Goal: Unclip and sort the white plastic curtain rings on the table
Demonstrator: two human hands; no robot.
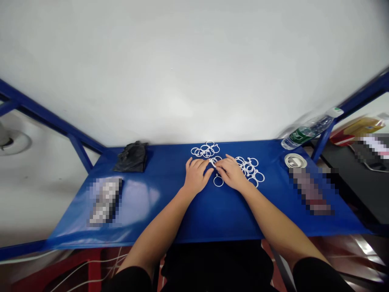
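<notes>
Near the middle of the blue table, my two hands meet over a white curtain ring with a small eyelet. My left hand pinches it from the left, thumb and fingertips close together. From the right, my right hand has its thumb and index finger closed at the same ring, partly covering it. Just below the fingertips lies a single white ring. A cluster of several white rings lies beyond my hands, and another pile of rings sits beside my right hand.
On the blue table, a crumpled black plastic bag and a pixelated item lie left. A water bottle, a coiled white strap or cable and another pixelated object are right. A white wall stands behind.
</notes>
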